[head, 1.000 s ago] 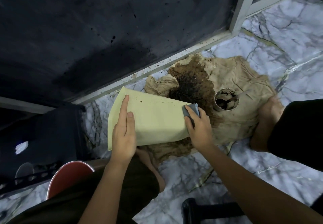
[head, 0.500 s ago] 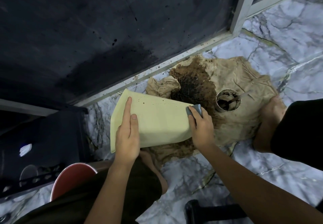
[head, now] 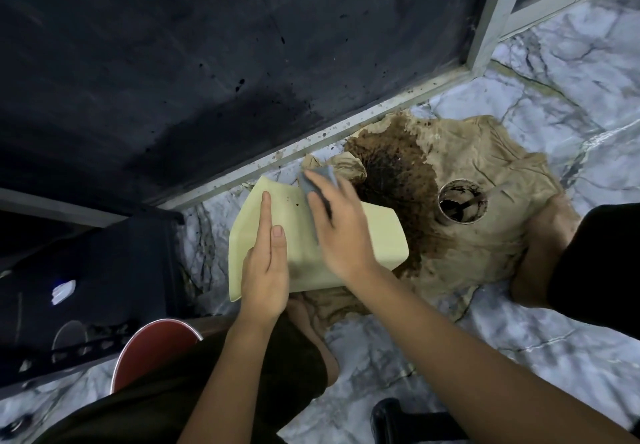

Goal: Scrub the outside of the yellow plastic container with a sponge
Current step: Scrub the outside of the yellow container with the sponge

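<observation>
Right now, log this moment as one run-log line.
step: scrubbing | right hand: presses sponge on yellow container, far edge | left hand: flat, steadying it | under: stained cloth

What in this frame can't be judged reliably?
- Sponge: head view, motion-blurred and partly covered by the right hand; its contact with the container is unclear.
- Container's inside and underside: turned away.
- Cup contents: too dark and small.
- Red bowl: partly hidden by the leg.
- Left hand lies flat.
</observation>
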